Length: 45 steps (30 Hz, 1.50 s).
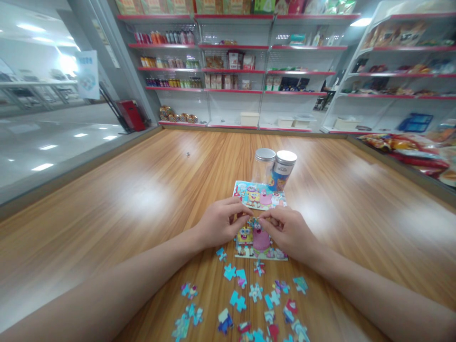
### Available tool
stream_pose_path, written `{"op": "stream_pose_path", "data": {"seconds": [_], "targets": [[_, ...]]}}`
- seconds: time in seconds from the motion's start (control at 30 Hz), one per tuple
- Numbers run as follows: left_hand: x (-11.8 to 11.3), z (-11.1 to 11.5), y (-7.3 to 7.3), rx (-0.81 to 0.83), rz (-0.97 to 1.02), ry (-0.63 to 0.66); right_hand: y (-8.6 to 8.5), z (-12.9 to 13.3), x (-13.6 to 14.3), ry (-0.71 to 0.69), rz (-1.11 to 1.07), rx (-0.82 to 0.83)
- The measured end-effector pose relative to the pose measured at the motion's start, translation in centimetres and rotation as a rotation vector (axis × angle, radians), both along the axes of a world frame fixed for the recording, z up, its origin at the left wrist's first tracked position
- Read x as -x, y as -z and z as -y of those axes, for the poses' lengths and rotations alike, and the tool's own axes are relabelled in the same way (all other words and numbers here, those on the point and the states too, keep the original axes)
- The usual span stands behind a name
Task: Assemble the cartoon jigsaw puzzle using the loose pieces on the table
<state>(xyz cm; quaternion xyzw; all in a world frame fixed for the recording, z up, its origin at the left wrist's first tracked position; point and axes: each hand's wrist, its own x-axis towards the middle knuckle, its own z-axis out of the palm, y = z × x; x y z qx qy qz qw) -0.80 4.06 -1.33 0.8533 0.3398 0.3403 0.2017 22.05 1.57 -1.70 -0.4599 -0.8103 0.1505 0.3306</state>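
Observation:
A partly joined jigsaw puzzle lies flat on the table, showing a yellow square character and a pink one. At its upper edge, my left hand and my right hand meet with fingertips pinched around a small puzzle piece, mostly hidden by the fingers. Just beyond them is a printed reference picture with the same characters. Loose puzzle pieces are scattered on the near side, mostly light blue with some red and purple.
Behind the picture stand a clear jar with a silver lid and a printed canister. The wooden table stretches to stocked shelves. Snack packets lie beyond the right edge. A tiny object sits far left.

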Motion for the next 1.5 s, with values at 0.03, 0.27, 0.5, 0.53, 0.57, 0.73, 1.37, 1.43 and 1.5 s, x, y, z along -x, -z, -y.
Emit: {"op": "stream_pose_path", "data": {"seconds": [0.03, 0.27, 0.5, 0.53, 0.57, 0.73, 1.37, 1.43, 1.5], "targets": [[0.0, 0.0, 0.0, -0.003, -0.006, -0.003, 0.0, 0.0, 0.0, 0.003, 0.0, -0.003], [0.1, -0.1, 0.3, -0.019, -0.002, 0.021, -0.1, 0.1, 0.1, 0.005, -0.013, -0.01], [0.0, -0.1, 0.2, 0.002, -0.037, 0.044, -0.1, 0.1, 0.1, -0.006, -0.013, -0.01], [0.0, -0.1, 0.1, 0.011, -0.042, 0.043, -0.1, 0.1, 0.1, -0.01, -0.014, -0.009], [-0.1, 0.0, 0.0, 0.02, -0.041, 0.04, -0.1, 0.1, 0.1, -0.016, -0.015, -0.005], [-0.2, -0.1, -0.3, 0.066, 0.001, 0.001, -0.2, 0.2, -0.1, 0.0, -0.06, 0.013], [0.2, -0.5, -0.2, -0.109, -0.041, 0.177, -0.3, 0.2, -0.4, -0.025, -0.192, -0.095], [0.2, -0.5, -0.2, -0.15, -0.138, 0.205, -0.4, -0.1, -0.7, 0.042, -0.246, -0.053], [0.3, -0.4, -0.1, -0.174, -0.237, 0.218, -0.6, -0.6, -1.0, 0.089, -0.333, 0.069]]}}
